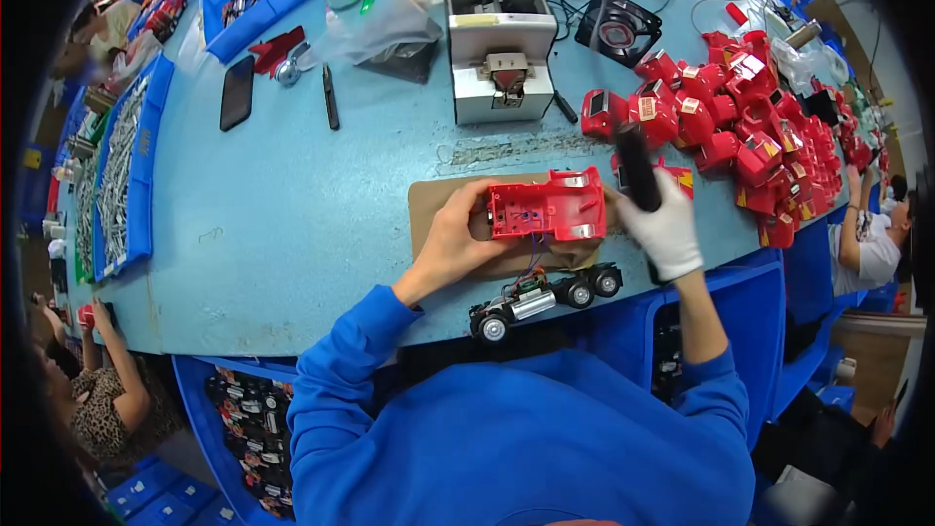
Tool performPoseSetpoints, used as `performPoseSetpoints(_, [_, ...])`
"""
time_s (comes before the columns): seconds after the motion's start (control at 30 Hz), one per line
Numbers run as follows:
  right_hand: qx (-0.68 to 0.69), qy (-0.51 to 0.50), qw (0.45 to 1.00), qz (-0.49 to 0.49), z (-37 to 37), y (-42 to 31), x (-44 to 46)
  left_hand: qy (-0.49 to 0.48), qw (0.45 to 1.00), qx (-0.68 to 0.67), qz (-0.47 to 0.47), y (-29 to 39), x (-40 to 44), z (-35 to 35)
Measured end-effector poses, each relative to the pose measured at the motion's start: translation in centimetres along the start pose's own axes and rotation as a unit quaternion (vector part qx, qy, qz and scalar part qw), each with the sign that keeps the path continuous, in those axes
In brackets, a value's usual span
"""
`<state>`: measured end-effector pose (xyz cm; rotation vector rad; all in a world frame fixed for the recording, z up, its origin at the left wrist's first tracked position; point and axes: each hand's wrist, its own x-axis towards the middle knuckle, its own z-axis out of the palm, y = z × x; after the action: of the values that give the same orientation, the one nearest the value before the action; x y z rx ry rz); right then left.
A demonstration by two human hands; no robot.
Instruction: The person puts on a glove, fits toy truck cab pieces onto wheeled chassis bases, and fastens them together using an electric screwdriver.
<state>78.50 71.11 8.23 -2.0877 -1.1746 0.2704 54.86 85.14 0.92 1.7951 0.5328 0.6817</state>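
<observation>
My bare left hand (456, 239) grips the left end of a red toy truck body (531, 211), which lies hollow side up on a piece of brown cardboard (429, 205). Thin wires run from the body to a truck chassis (534, 304) with black wheels and a silver tank, at the table's near edge. My right hand (664, 234), in a white glove, is closed around a black stick-shaped tool (637, 168), blurred by motion. This hand is just right of the body, and the tool's working end cannot be made out.
A heap of red truck bodies (750, 127) covers the table's right side. A white machine (501, 49) and a small fan (618, 31) stand at the back. A phone (237, 94), a black pen-like tool (330, 97) and a blue tray of metal parts (125, 170) lie left.
</observation>
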Motion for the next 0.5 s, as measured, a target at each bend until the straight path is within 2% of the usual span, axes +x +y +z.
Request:
performPoseSetpoints(0.03, [0.007,0.009,1.0,-0.001,1.8,2.0,-0.8,-0.003,1.0,-0.002,-0.008,0.0,0.0,0.0])
performPoseSetpoints(0.07, [-0.011,-0.027,0.999,0.034,2.3,2.4,-1.2,-0.008,1.0,-0.004,-0.019,0.2,-0.1,-0.1])
performPoseSetpoints(0.17, [-0.019,-0.03,0.998,0.061,3.4,2.7,-1.6,-0.015,0.998,-0.032,-0.048,1.1,-0.1,0.0])
performPoseSetpoints(0.27, [0.016,0.025,0.999,0.02,3.4,3.4,-3.4,0.019,0.992,-0.119,0.036,1.3,-0.3,0.3])
performPoseSetpoints(0.3, [-0.011,0.088,0.995,-0.05,3.0,2.9,-4.4,0.05,0.991,-0.011,0.123,1.3,-0.4,-0.4])
performPoseSetpoints(0.4, [0.057,0.006,0.987,-0.148,1.6,1.6,-9.6,0.049,0.95,0.175,0.255,6.4,-1.1,-3.5])
performPoseSetpoints(0.43, [0.113,-0.011,0.991,-0.065,3.4,1.2,-11.9,-0.019,0.93,0.278,0.241,9.3,-1.5,-4.9])
performPoseSetpoints(0.47, [0.174,0.074,0.98,-0.064,6.1,1.6,-13.8,-0.089,0.895,0.376,0.223,12.3,-1.9,-5.9])
performPoseSetpoints(0.5, [0.161,0.105,0.973,-0.128,7.7,1.4,-15.0,-0.142,0.866,0.429,0.212,14.6,-2.2,-6.0])
